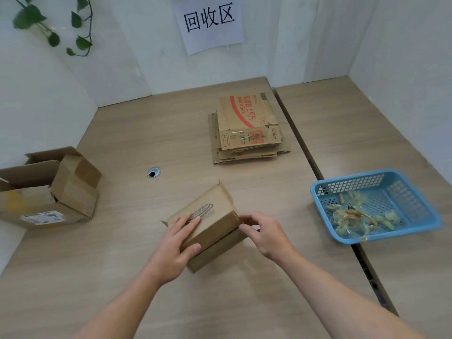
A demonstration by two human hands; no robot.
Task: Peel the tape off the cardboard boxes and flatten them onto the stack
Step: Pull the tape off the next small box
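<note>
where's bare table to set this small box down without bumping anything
Bare table: between the open boxes and the flattened stack, around the cable hole; also between the stack and the small box. Crowded: the blue basket at right, the open boxes at left.

A printed sign [209,23] is fixed to the wall [281,45]; a leafy vine [52,25] is hung alongside; a grommet [153,172] is set into the worktop [122,143].

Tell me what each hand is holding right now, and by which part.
Both hold the small cardboard box. The left hand grips its near left end, palm on top, thumb on the side. The right hand pinches its right corner.
</note>
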